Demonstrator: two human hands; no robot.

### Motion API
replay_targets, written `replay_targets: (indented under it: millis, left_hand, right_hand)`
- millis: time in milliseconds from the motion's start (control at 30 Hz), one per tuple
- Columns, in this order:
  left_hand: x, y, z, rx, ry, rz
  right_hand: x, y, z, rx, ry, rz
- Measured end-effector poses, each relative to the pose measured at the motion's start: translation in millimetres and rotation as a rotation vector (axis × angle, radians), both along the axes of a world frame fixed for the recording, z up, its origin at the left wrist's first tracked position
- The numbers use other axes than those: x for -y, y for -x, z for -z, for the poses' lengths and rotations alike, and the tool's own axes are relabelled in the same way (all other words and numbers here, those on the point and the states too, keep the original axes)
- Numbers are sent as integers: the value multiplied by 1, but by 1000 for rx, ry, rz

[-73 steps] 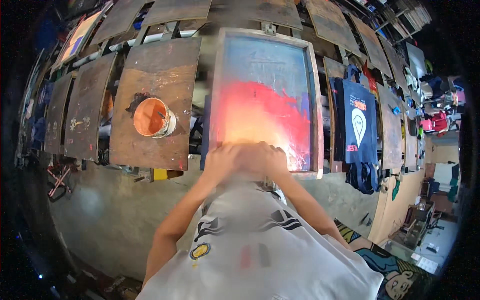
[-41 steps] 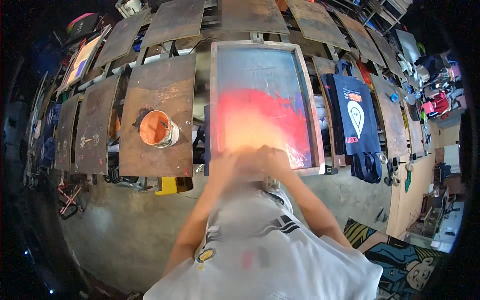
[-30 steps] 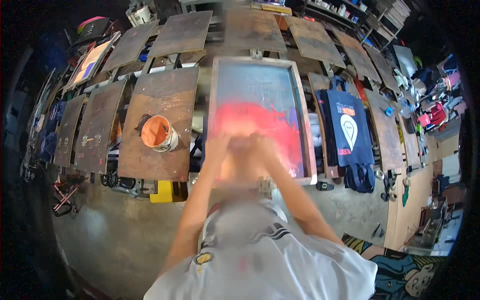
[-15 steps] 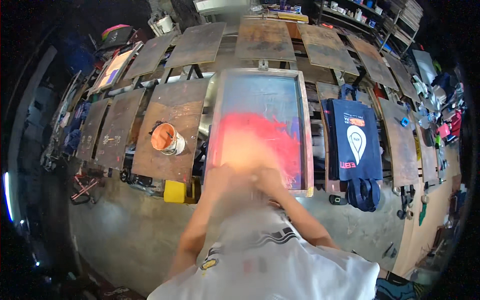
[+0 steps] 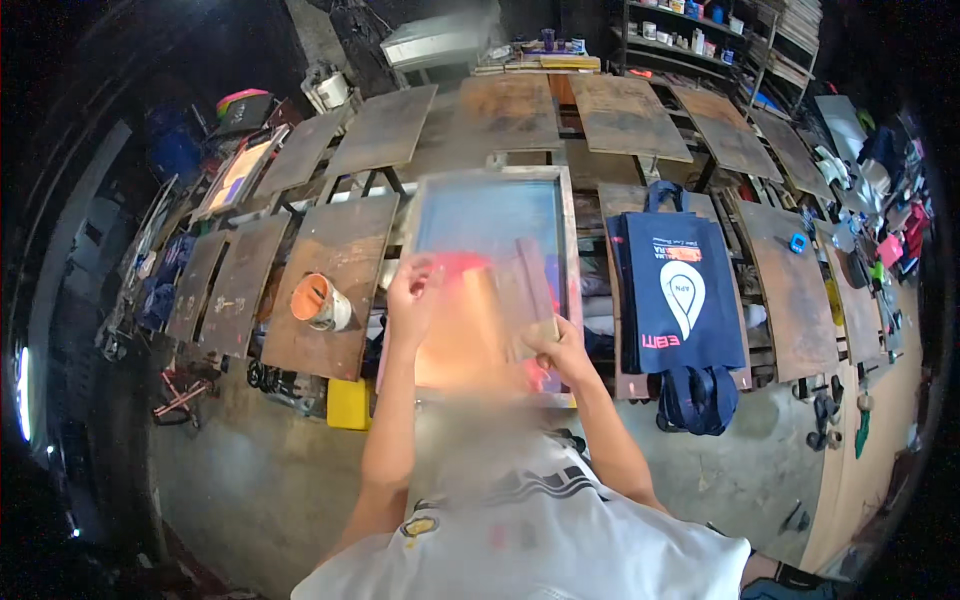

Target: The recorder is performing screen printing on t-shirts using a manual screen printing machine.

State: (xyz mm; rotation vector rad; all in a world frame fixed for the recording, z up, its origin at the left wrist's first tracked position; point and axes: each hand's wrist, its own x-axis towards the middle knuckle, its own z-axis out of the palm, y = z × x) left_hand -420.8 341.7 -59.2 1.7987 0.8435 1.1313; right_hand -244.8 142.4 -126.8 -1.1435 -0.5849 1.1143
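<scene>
A wood-framed printing screen (image 5: 571, 235) lies in front of me, its mesh blue at the far part. Orange ink (image 5: 465, 330), with pink around it, covers the nearer part, partly blurred. My right hand (image 5: 562, 348) grips the near end of a squeegee (image 5: 537, 285), which stands tilted over the screen's right side. Over the left side is my left hand (image 5: 412, 285), fingers loosely bent and apart, with nothing visible in them. Whether it touches the frame I cannot tell.
Left of the screen, a bucket of orange ink (image 5: 321, 303) stands on a wooden board (image 5: 330, 240). Navy tote bags (image 5: 683, 300) lie stacked on a board to the right. More boards line the far side. A yellow container (image 5: 348, 404) is below the near edge.
Both hands were together at the screen's near end. The left has come away to the left side; the right has brought the squeegee to the right side. My view has shifted slightly.
</scene>
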Motion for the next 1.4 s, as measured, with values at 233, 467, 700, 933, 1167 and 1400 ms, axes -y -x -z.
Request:
replay_targets:
  millis: [233,467,700,933,1167,1400]
  left_hand:
    - [63,-9,34,295,473,252]
    - [71,-6,37,345,455,227]
    - [71,8,52,245,385,190]
    - [67,22,64,171,354,106]
    - [70,27,70,151,322,94]
    - [65,26,70,169,312,61]
  right_hand:
    - [30,-8,-7,-52,18,37]
    - [36,4,-20,79,-22,51]
    - [34,9,-18,117,22,15]
    - [26,14,-6,189,44,11]
    - [24,19,-7,143,35,-11]
    - [27,18,-9,143,37,-22]
